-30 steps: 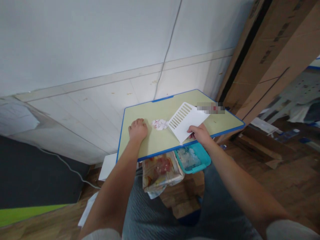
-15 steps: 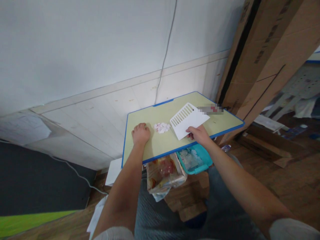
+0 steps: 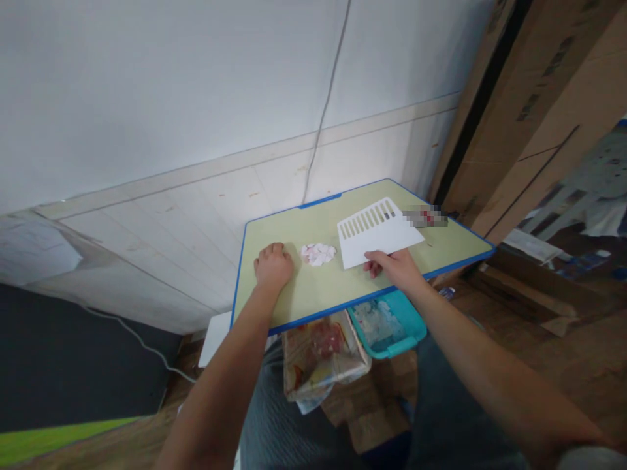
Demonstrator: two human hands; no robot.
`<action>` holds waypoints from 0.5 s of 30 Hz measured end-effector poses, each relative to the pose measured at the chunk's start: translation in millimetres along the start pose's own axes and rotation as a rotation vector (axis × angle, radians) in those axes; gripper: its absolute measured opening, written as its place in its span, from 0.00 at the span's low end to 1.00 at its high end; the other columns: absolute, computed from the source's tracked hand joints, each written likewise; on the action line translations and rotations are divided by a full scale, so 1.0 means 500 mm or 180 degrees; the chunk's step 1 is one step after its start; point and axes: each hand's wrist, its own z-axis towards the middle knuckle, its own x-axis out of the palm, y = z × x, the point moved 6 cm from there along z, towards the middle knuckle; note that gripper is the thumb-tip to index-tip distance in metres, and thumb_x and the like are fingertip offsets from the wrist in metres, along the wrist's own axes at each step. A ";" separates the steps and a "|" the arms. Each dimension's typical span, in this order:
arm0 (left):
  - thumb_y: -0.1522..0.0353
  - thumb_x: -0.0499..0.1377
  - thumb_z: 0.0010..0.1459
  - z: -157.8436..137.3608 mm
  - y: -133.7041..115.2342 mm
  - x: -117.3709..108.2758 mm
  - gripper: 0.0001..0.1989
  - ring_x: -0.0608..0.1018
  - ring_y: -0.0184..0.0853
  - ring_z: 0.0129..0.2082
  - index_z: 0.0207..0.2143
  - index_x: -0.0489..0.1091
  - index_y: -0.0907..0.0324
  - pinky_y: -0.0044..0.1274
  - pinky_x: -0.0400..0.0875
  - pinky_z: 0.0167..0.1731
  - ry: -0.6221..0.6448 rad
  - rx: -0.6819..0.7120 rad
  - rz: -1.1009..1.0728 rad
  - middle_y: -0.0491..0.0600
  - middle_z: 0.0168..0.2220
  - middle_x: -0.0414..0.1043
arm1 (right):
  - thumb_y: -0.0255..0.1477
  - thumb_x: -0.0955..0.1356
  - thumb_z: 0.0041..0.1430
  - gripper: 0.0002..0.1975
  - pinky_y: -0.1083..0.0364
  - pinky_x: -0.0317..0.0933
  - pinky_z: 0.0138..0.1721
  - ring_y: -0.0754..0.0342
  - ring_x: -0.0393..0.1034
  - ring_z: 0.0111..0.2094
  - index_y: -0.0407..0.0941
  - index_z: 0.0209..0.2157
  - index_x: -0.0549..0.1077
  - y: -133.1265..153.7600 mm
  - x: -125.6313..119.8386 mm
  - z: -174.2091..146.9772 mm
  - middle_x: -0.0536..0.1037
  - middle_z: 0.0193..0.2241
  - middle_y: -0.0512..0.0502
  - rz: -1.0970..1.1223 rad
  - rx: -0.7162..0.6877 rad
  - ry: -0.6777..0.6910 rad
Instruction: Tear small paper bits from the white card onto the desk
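Observation:
My left hand (image 3: 274,266) rests palm down near the left end of a small pale-yellow table (image 3: 313,290) with a blue edge, its fingers loosely bent and nothing visible in them. Beside it, to the right, lies a small heap of white and pinkish paper scraps (image 3: 318,254). My right hand (image 3: 394,266) grips a flat white scraper (image 3: 379,238) by its near edge, thumb on top and fingers underneath. A row of slots runs along the scraper's far side. It is held tilted over the table, right of the heap; whether it touches the tabletop is unclear.
A blurred-out item (image 3: 426,216) lies at the table's right. Below the front edge are a lined bin (image 3: 326,385) with refuse and a turquoise tub (image 3: 392,350) with clear plastic bits. A wall with a hanging cable stands behind; tall cardboard boxes (image 3: 524,117) rise at the right.
The scraper has turned in my right hand, its slotted side now facing more toward the wall. My left hand stays on the table and the heap lies unchanged. The camera view has shifted slightly.

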 end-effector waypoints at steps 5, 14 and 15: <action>0.71 0.52 0.79 0.045 0.006 -0.014 0.23 0.81 0.58 0.70 0.66 0.81 0.60 0.46 0.82 0.63 0.0241 0.0040 0.0204 0.66 0.69 0.81 | 0.54 0.78 0.58 0.24 0.50 0.72 0.30 0.50 0.74 0.23 0.48 0.26 0.79 0.028 0.034 0.017 0.84 0.24 0.41 -0.0214 -0.0235 0.0103; 0.72 0.54 0.77 0.104 0.013 0.018 0.22 0.78 0.55 0.72 0.64 0.82 0.56 0.45 0.78 0.69 -0.0076 -0.0016 -0.0234 0.64 0.69 0.79 | 0.50 0.74 0.63 0.21 0.49 0.73 0.32 0.49 0.76 0.25 0.48 0.28 0.82 0.058 0.108 0.036 0.84 0.26 0.44 -0.0881 -0.0377 0.0440; 0.71 0.54 0.77 0.105 0.015 0.020 0.22 0.78 0.55 0.72 0.64 0.83 0.55 0.45 0.78 0.70 -0.0074 -0.0012 -0.0303 0.64 0.69 0.80 | 0.50 0.74 0.64 0.21 0.49 0.73 0.33 0.49 0.76 0.26 0.49 0.27 0.82 0.056 0.107 0.034 0.83 0.26 0.44 -0.0985 -0.0382 0.0449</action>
